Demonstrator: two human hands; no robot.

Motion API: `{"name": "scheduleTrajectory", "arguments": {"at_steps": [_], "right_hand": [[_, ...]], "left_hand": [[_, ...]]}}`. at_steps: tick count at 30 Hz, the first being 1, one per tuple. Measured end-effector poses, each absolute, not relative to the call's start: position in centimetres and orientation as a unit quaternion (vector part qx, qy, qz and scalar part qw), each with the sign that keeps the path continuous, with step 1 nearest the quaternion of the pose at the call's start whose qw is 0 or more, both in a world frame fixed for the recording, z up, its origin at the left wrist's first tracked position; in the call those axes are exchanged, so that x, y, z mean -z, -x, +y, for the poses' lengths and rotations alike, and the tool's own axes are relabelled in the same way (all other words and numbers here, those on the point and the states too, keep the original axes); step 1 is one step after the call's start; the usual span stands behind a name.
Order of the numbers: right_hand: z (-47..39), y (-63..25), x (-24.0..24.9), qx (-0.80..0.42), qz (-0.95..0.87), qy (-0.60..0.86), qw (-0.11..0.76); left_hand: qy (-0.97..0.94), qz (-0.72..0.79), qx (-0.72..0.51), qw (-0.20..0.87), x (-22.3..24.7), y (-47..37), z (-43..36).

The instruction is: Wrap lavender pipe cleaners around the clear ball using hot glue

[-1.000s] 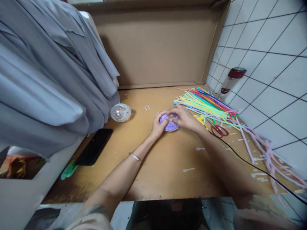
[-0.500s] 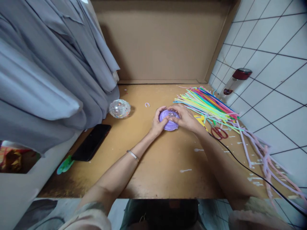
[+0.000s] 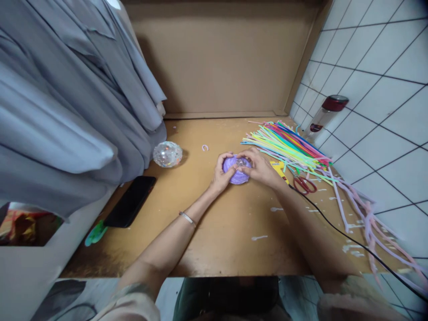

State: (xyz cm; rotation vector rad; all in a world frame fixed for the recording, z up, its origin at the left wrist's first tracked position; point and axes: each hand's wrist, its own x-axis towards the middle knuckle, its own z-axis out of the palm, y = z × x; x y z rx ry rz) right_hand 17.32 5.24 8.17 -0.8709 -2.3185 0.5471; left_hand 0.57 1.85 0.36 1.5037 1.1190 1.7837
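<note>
Between my two hands, over the middle of the table, is a round ball wrapped in purple pipe cleaner [image 3: 239, 177], with a small clear patch showing near its top. My left hand [image 3: 222, 173] curls round its left side, thumb on the upper face. From the right, my right hand [image 3: 259, 167] grips it, with thumb and fingers near the clear patch. A yellow glue gun [image 3: 279, 171] lies just right of my right hand, and red-handled scissors [image 3: 305, 184] are beside it. Further left stands a clear ball with coloured specks [image 3: 167, 154].
Colourful pipe cleaners [image 3: 290, 147] lie heaped at the back right, near a red-lidded bottle [image 3: 326, 117] by the tiled wall. A black cord [image 3: 334, 226] runs along the right. A phone [image 3: 130, 201] lies at left, below a grey cloth [image 3: 110, 111]. A small pink curl [image 3: 205, 147] sits mid-table.
The view has shifted slightly. Both hands keep hold of the purple ball, which looks tilted a little, its clear patch slightly further right.
</note>
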Motion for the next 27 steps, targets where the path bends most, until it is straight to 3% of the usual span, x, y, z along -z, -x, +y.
{"name": "scheduleTrajectory", "arguments": {"at_steps": [17, 27], "right_hand": [[6.00, -16.69, -8.73, -0.237, -0.868, 0.323, 0.293], [5.41, -16.63, -8.44, -0.190, -0.871, 0.356, 0.278]], "left_hand": [[-0.541, 0.416, -0.674, 0.282, -0.29, -0.49, 1.95], [-0.532, 0.419, -0.680, 0.281, -0.02, -0.59, 2.06]]}}
